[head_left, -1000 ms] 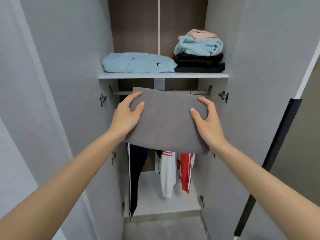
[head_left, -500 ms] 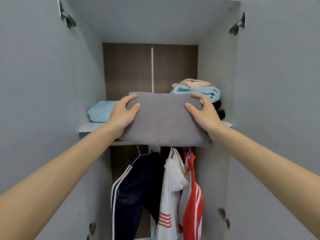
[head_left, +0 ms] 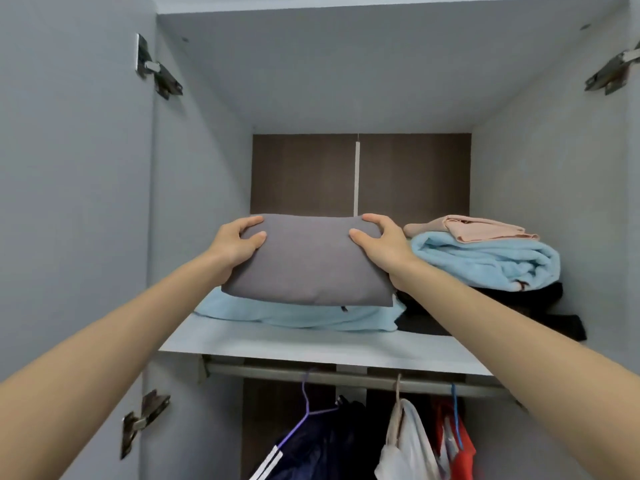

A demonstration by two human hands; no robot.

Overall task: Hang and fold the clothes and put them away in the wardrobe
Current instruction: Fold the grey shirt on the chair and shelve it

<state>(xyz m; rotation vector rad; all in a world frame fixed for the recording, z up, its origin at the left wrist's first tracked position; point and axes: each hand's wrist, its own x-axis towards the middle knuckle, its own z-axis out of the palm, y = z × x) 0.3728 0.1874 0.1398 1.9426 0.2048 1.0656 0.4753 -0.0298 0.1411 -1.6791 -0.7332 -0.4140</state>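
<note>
A folded grey garment [head_left: 308, 263] is held over the wardrobe's upper shelf [head_left: 311, 344]. My left hand [head_left: 235, 245] grips its left edge and my right hand [head_left: 384, 242] grips its right edge, thumbs on top. The grey garment sits on or just above a flat light-blue folded garment [head_left: 298, 317] lying on the left of the shelf; whether it rests fully I cannot tell.
To the right stands a pile: a pink garment [head_left: 474, 228] on a rolled light-blue one [head_left: 491, 261] on black clothes [head_left: 540, 313]. Under the shelf a rail [head_left: 346, 375] carries a navy striped piece [head_left: 311, 448], a white top [head_left: 405, 441] and a red one [head_left: 457, 452]. Both wardrobe doors stand open.
Both hands have lifted the grey garment from below shelf level up and forward, into the shelf space over the light-blue garment. My view has tilted upward.
</note>
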